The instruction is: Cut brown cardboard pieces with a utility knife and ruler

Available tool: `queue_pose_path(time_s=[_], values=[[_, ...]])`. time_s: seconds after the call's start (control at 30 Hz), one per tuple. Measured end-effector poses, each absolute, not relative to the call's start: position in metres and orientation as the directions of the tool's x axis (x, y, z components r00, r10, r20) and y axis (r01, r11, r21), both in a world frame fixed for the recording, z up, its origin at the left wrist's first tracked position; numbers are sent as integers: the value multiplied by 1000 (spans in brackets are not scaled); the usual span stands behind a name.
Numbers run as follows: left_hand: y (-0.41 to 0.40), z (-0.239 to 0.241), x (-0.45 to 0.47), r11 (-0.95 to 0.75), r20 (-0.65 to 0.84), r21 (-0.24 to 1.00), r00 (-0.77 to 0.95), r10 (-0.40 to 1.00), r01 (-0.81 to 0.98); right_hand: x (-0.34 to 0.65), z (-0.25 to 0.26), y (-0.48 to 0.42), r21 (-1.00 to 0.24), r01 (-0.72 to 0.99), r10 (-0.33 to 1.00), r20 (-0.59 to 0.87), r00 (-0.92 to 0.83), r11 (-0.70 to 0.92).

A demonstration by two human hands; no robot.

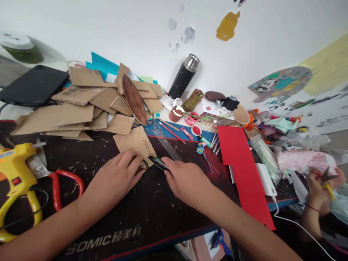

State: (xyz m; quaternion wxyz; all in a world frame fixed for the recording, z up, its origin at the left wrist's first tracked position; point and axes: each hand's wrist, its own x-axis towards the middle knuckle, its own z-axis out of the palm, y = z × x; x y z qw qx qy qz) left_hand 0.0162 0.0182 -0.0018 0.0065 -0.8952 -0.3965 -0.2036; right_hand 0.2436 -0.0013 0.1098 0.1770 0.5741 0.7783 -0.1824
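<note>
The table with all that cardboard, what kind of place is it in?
Probably a craft room or a craft corner; I can't tell which. The pile of cardboard, the red paper and the scissors in another person's hand suggest that.

Matt and shiny

Your cardboard (133, 139) at frame centre looks matt and papery; your flask (181, 81), upper centre, has a glossy metal cap (191, 62). At left, your glue gun (20, 166) is smooth plastic; at right, your red paper (239, 163) looks matt.
</note>
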Motion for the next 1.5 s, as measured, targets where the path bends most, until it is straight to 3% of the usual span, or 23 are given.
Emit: queue_pose_path(time_s=[0.53,0.9,1.13,1.5], values=[[18,-5,17,-679,395,187,579,713,710,241,113,0,-71,960,827,-494,-268,269],[18,-6,17,-682,400,186,579,710,707,228,118,5,24,945,790,-556,-259,327],[19,-5,17,-690,388,149,600,699,708,226,103,-6,68,934,816,-513,-268,350],[19,-8,17,-669,366,219,576,731,710,224,102,-9,98,917,807,-517,-286,387]])
